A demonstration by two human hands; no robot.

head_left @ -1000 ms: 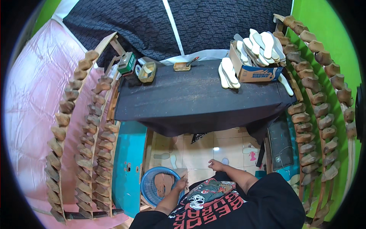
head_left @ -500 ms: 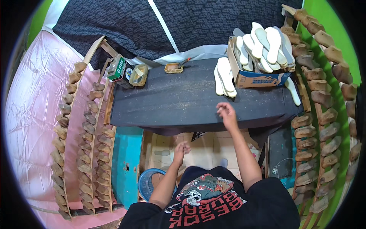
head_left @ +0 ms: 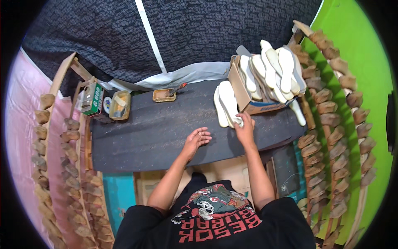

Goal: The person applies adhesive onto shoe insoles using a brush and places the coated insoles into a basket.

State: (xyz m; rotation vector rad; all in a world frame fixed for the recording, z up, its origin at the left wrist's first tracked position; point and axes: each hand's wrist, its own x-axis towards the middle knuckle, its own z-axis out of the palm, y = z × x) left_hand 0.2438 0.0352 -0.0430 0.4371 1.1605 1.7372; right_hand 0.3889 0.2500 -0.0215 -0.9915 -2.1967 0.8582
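The right hand [head_left: 244, 126] rests on the near end of a small pile of white insoles [head_left: 226, 103] lying flat on the dark tabletop [head_left: 153, 133], toward its right edge; the fingers curl over the lowest sole, though whether they grip it or only press on it is hard to tell from this height. The left hand [head_left: 197, 139] lies open and empty on bare tabletop near the front edge, fingers loosely bent. Just beyond the pile, a cardboard box [head_left: 248, 97] at the right edge is crammed with more insoles [head_left: 275, 70] standing on end. No sole is laid out at the middle yet, so the work looks barely begun. At the far edge sit a small tray with a brush [head_left: 166, 94], and at the far left corner a tin [head_left: 119, 106] and a green can [head_left: 93, 98].
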